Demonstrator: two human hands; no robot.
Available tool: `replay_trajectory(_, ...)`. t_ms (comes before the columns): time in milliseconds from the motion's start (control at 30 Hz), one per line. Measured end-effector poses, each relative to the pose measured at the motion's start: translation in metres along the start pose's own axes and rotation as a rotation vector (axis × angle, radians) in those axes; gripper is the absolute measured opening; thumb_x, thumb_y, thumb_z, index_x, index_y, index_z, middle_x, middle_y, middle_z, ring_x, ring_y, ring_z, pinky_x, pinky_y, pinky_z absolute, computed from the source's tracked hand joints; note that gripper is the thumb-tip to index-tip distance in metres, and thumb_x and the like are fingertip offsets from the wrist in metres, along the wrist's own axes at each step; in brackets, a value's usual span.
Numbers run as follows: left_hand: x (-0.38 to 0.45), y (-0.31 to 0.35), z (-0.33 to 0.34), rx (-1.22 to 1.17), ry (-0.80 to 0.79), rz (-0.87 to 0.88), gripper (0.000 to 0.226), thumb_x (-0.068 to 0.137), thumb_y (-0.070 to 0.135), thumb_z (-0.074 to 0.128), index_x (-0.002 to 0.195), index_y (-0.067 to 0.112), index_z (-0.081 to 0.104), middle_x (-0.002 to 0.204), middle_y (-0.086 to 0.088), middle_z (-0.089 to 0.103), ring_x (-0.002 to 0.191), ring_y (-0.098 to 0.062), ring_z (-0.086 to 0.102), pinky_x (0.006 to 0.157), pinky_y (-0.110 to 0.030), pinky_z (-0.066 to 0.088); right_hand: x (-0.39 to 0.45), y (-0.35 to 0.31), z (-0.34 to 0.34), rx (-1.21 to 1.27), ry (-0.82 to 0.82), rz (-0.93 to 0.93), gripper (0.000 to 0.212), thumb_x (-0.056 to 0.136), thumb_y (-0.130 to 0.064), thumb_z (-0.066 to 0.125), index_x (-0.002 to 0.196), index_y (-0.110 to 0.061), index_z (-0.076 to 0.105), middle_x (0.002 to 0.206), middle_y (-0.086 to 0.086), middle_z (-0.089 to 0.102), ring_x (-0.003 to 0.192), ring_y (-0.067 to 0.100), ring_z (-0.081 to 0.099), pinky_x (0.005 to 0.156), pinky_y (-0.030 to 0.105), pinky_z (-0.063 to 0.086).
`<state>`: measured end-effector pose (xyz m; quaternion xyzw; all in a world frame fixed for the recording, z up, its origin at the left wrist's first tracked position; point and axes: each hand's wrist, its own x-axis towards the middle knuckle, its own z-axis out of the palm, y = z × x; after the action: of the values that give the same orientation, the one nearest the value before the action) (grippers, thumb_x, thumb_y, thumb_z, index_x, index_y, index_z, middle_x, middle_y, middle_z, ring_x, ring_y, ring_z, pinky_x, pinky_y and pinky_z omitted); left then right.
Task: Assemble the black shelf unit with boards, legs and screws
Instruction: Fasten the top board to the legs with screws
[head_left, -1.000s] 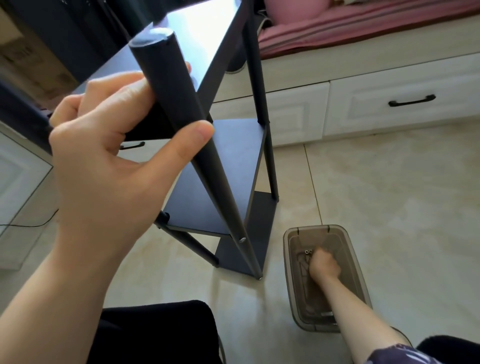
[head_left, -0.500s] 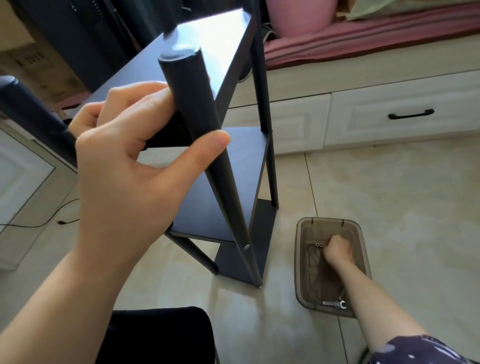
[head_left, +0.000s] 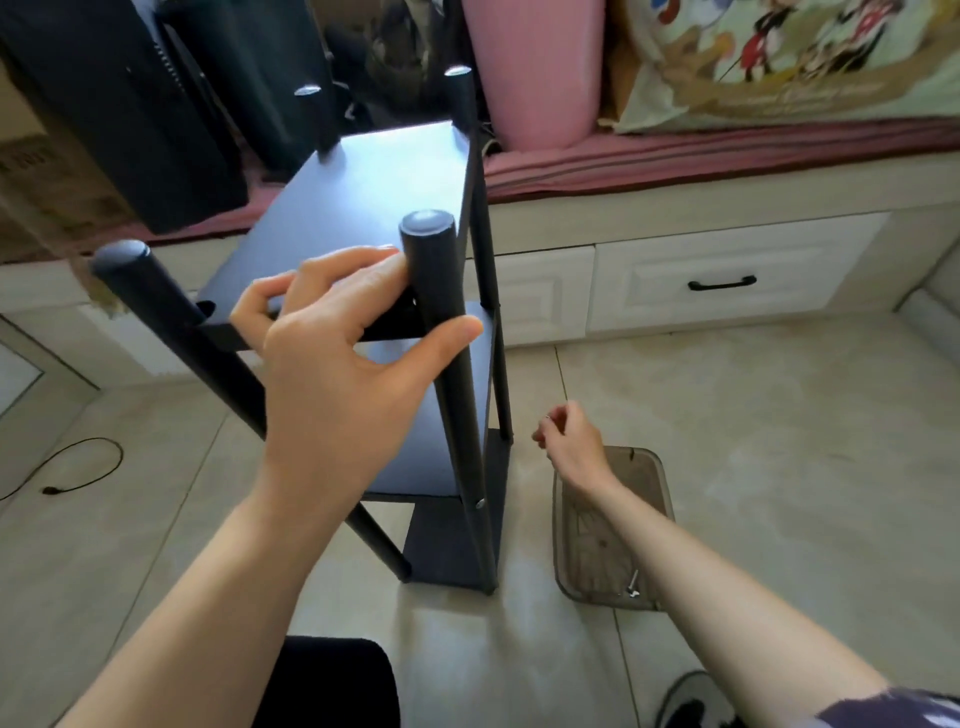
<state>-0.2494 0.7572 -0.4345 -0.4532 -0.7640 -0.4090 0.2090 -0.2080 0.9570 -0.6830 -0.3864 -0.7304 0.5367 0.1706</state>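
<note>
Black and standing upright on the tiled floor (head_left: 753, 467), the shelf unit (head_left: 363, 208) is showing three boards stacked one above another, its top board catching a pale glare. Four legs are rising past that top board, each ending in a rounded cap; the near right leg (head_left: 441, 322) is running from its cap down to the floor, with a small silver screw head (head_left: 479, 503) showing low on it beside the middle board. The left hand (head_left: 343, 364) is gripping this leg just below the cap, fingers curled round its far side and the thumb pressing across its front. To the right of the shelf unit, the right hand (head_left: 571, 447) is hovering above the floor with fingers curled, pinching a small metal piece (head_left: 547, 417) at its fingertips; whether that piece is a screw cannot be told. Just below and right of that hand, near the foot of the shelf unit, a translucent brown bin (head_left: 660, 499) is sitting on the floor, partly hidden by the right forearm, with a small wrench (head_left: 632, 586) lying at its near end. Behind the shelf unit, a white drawer (head_left: 727, 270) with a black handle is sitting under a bed platform with a reddish cover. Left of the shelf unit, a black cable (head_left: 88, 467) is lying on the floor.
</note>
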Motion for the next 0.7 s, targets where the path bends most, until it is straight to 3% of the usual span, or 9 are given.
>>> replay_trajectory(67,0.001,0.001,0.001,-0.015,0.022,-0.019,0.040,0.080,0.046,0.073,0.117,0.030,0.072,0.105,0.040,0.047,0.113,-0.002,0.052,0.105,-0.050,0.027,-0.019,-0.033,0.009,0.136,-0.052,-0.058,0.007,0.102,-0.024,0.049,0.095,-0.021,0.049,0.098,0.010,0.064,0.090,0.020,0.065,0.071,0.027,0.051)
replay_trajectory(167,0.003,-0.001,0.000,-0.044,0.036,-0.052,0.040,0.080,0.042,0.077,0.116,0.026,0.074,0.101,0.037,0.049,0.116,-0.011,0.058,0.105,-0.049,0.030,-0.044,-0.064,0.020,0.212,-0.148,-0.108,0.009,0.101,-0.023,0.048,0.093,-0.019,0.049,0.093,0.012,0.060,0.085,0.026,0.061,0.077,0.037,0.053)
replay_trajectory(300,0.010,-0.021,-0.017,-0.170,0.059,-0.094,0.024,0.082,0.044,0.076,0.104,0.044,0.069,0.097,0.026,0.066,0.112,-0.018,0.064,0.099,-0.060,0.043,-0.061,-0.078,0.024,0.231,-0.233,-0.021,0.011,0.105,-0.026,0.040,0.101,-0.016,0.044,0.096,0.011,0.060,0.080,0.017,0.063,0.067,0.025,0.053)
replay_trajectory(367,0.015,-0.036,-0.030,-0.248,0.083,-0.147,0.024,0.082,0.045,0.078,0.099,0.055,0.065,0.098,0.023,0.070,0.112,-0.017,0.065,0.101,-0.059,0.045,-0.068,-0.085,0.026,0.226,-0.307,0.049,0.014,0.106,-0.026,0.036,0.107,-0.013,0.042,0.096,0.011,0.065,0.071,0.009,0.068,0.056,0.018,0.051)
replay_trajectory(433,0.017,-0.054,-0.044,-0.336,0.117,-0.208,0.023,0.079,0.045,0.080,0.093,0.060,0.068,0.097,0.021,0.075,0.107,-0.014,0.069,0.103,-0.053,0.047,-0.074,-0.093,0.032,0.197,-0.369,0.060,0.015,0.106,-0.025,0.033,0.109,-0.012,0.040,0.094,0.008,0.066,0.066,0.002,0.068,0.055,0.015,0.048)
replay_trajectory(500,0.017,-0.072,-0.058,-0.396,0.158,-0.266,0.025,0.077,0.044,0.081,0.088,0.063,0.069,0.093,0.026,0.074,0.099,-0.006,0.071,0.100,-0.043,0.053,-0.079,-0.102,0.042,0.158,-0.401,0.028,0.012,0.106,-0.024,0.033,0.105,-0.014,0.039,0.098,0.006,0.064,0.076,0.003,0.068,0.063,0.018,0.047)
replay_trajectory(600,0.008,-0.105,-0.080,-0.467,0.226,-0.362,0.022,0.076,0.045,0.082,0.095,0.053,0.073,0.099,0.026,0.074,0.101,0.001,0.070,0.092,-0.021,0.055,-0.084,-0.117,0.058,0.040,-0.404,-0.022,0.015,0.105,-0.024,0.033,0.107,-0.011,0.040,0.107,0.010,0.057,0.103,0.024,0.060,0.089,0.039,0.051)
replay_trajectory(700,-0.008,-0.139,-0.101,-0.517,0.295,-0.440,0.022,0.078,0.044,0.081,0.098,0.046,0.074,0.102,0.022,0.075,0.103,-0.001,0.070,0.086,-0.011,0.053,-0.087,-0.133,0.073,-0.039,-0.464,-0.085,0.019,0.106,-0.023,0.033,0.111,-0.006,0.039,0.101,0.007,0.054,0.103,0.026,0.058,0.099,0.045,0.048)
